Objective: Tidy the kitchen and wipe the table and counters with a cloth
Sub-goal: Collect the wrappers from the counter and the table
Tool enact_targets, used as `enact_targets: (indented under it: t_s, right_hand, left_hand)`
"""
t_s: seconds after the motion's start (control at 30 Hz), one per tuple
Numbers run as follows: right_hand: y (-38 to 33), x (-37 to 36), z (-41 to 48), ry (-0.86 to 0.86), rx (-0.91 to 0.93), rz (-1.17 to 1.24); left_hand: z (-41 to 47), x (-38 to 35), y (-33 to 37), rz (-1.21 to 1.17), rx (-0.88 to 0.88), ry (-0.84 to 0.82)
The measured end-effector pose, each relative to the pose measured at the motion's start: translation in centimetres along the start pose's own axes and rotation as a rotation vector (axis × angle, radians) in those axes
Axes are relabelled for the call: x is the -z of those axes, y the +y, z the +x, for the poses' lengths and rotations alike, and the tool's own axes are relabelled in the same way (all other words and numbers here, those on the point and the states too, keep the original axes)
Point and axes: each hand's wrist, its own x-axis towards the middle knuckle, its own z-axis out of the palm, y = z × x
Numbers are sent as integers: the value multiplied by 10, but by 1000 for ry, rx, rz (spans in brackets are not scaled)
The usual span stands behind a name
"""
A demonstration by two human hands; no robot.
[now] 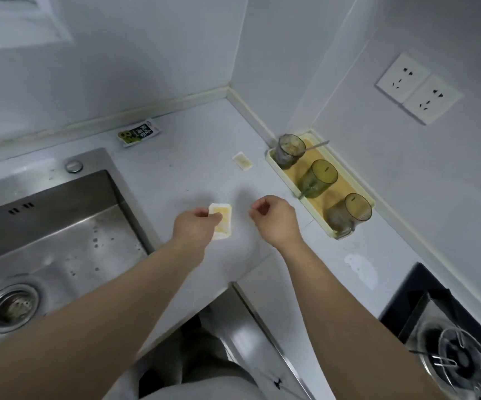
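My left hand (pixel 194 226) pinches a small white sauce tub with yellow residue (pixel 223 223) at the middle of the white counter (pixel 193 171). To its right my right hand (pixel 273 219) hovers just above the counter with fingers curled and nothing visible in them. Further back lies a second small white sauce tub (pixel 242 161). A green and white packet (pixel 138 133) lies by the back wall. No cloth is in view.
A steel sink (pixel 45 241) with a drain strainer (pixel 9 307) fills the left. A cream tray (pixel 305 197) along the right wall holds three glasses, one with a spoon. A gas hob (pixel 450 342) sits at the lower right. Wall sockets (pixel 418 88) are above.
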Motion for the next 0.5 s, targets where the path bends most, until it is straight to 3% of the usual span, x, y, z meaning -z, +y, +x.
enact_targets:
  t_s: [0.27,0.4,0.5]
  right_hand:
    - [-2,-42,152,47,53,-379]
    - [5,-56,200,0,60,-465]
    - [15,-62,217,-59,112,-562]
  left_hand:
    - [54,9,35,246,-148,203]
    - [73,17,48,564,-344,192]
    - [88,18,50,562,-353,222]
